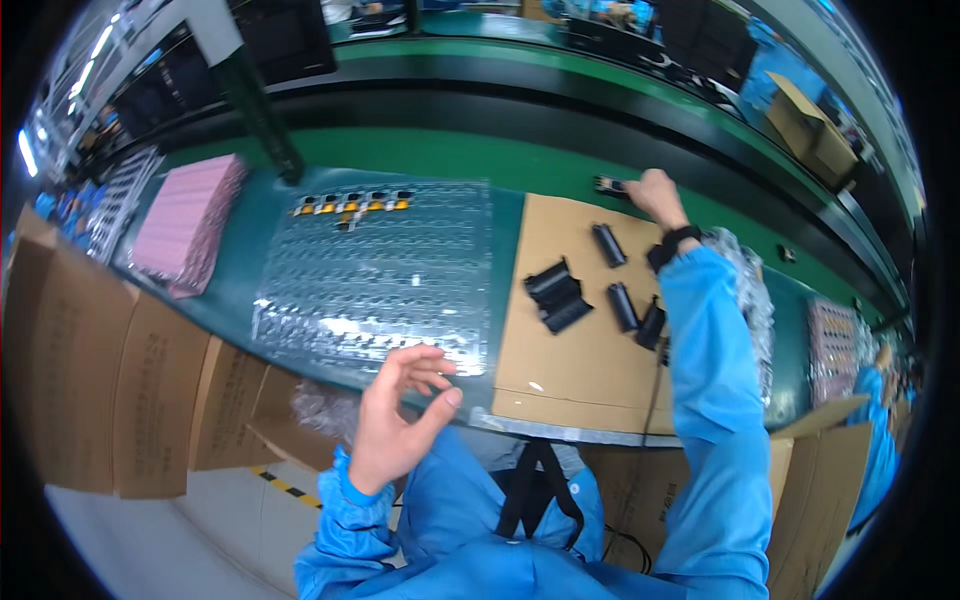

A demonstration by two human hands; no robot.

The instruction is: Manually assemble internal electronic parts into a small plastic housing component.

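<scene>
My right hand (655, 196) stretches far forward over the green strip at the back of the bench. Its fingers are closed at the end of a small black part with light markings (609, 187); the fingertips are partly hidden. My left hand (402, 415) hovers in front of the bench edge, fingers curved and apart, holding nothing. Near it lies a clear plastic tray (370, 275) with a row of small yellow-and-black parts (355, 203) at its far end. Below my right arm, a cardboard sheet (570, 375) carries several black cylindrical pieces (608, 245) and a black curved holder (558, 295).
A pink bubble-wrapped stack (190, 222) stands at the left. Cardboard boxes (150, 400) line the near left side, and an open carton (825, 480) stands at the right. Clear plastic wrap (752, 300) lies beyond my right sleeve. A cable (654, 400) crosses the cardboard sheet.
</scene>
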